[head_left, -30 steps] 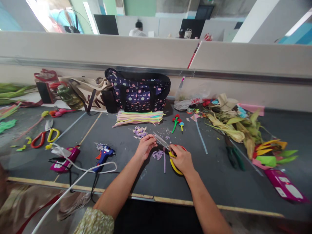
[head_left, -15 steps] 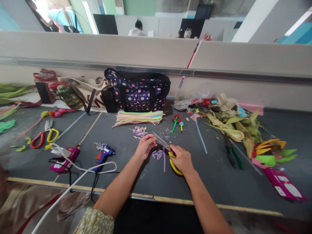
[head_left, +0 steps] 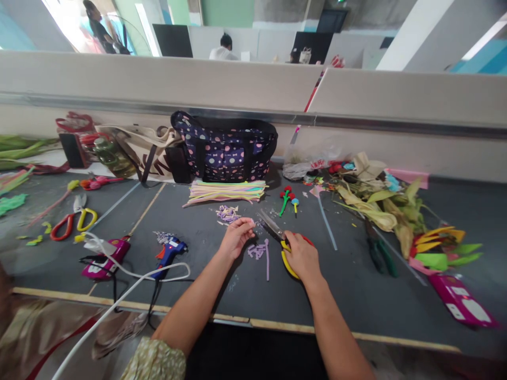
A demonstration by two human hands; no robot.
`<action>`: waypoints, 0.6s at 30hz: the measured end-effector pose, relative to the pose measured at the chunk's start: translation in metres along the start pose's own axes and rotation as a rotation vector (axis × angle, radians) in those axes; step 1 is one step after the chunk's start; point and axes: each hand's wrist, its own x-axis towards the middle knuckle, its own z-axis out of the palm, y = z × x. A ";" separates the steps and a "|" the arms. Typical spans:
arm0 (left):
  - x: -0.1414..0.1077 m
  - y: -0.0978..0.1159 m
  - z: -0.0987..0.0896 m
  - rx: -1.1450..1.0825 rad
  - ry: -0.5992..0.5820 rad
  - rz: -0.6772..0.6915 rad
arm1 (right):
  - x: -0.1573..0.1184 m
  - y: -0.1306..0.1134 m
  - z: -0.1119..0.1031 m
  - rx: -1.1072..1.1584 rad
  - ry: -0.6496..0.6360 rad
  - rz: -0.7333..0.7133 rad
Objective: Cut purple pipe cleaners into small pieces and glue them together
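Note:
My right hand (head_left: 303, 256) is wrapped round the handles of a pair of scissors (head_left: 273, 224), one handle yellow and one red. Their blades point up and left, towards my left hand (head_left: 238, 237). The left fingertips are pinched together on a tiny pale-purple piece, too small to make out well. Just below and between the hands lie short purple pieces (head_left: 256, 251) and one longer purple strip (head_left: 267, 264). Another heap of purple and cream snippets (head_left: 227, 214) sits beyond my left hand. Farther back is a bundle of pastel fuzzy stems (head_left: 227, 191).
A blue glue gun (head_left: 170, 256) with a white cable lies left, near another pair of scissors (head_left: 74, 217). Behind stands a patterned bag (head_left: 229, 150). Red and blue pom-pom flowers (head_left: 287, 200), green-handled pliers (head_left: 382, 253) and dried husks (head_left: 390, 208) lie right.
My right hand has drawn the scissors slightly right, away from my left fingertips. My left hand has barely moved. In the background at upper left, a person has shifted into fuller view.

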 end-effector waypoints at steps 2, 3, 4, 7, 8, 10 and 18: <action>-0.001 0.001 0.000 0.002 -0.002 0.004 | 0.000 0.001 0.000 -0.016 0.000 0.026; -0.001 0.002 0.000 0.004 -0.003 0.003 | 0.001 0.001 0.001 -0.008 0.006 0.035; -0.001 0.002 0.000 0.004 -0.004 0.003 | 0.001 0.001 0.002 0.009 0.015 0.037; 0.000 0.002 -0.001 -0.002 -0.008 -0.002 | 0.001 -0.001 0.003 0.085 0.044 0.010; 0.000 0.002 -0.001 -0.006 -0.009 -0.004 | 0.001 -0.002 0.003 0.111 0.048 -0.004; 0.000 0.002 -0.001 -0.017 -0.009 -0.008 | 0.000 -0.003 0.003 0.149 0.050 -0.027; 0.001 0.006 -0.003 -0.070 -0.017 -0.021 | 0.001 -0.005 0.002 0.186 0.030 -0.105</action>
